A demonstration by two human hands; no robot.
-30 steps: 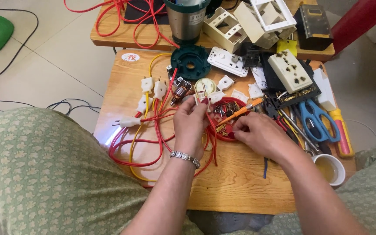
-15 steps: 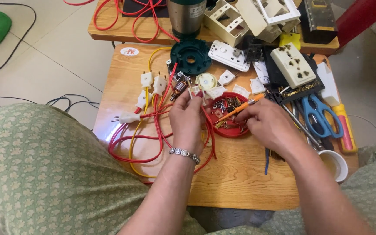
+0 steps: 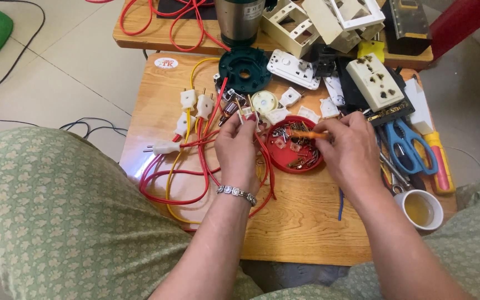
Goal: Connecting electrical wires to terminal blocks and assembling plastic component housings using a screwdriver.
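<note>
Left hand [image 3: 239, 149] pinches plug [image 3: 247, 113]; right hand [image 3: 351, 150] holds screwdriver [image 3: 308, 134].

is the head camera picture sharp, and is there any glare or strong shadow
Head view: mostly sharp, evenly lit, shadows soft. A bright glare spot sits on the table edge beside the red wires. The left hand and right hand show little blur.
</note>
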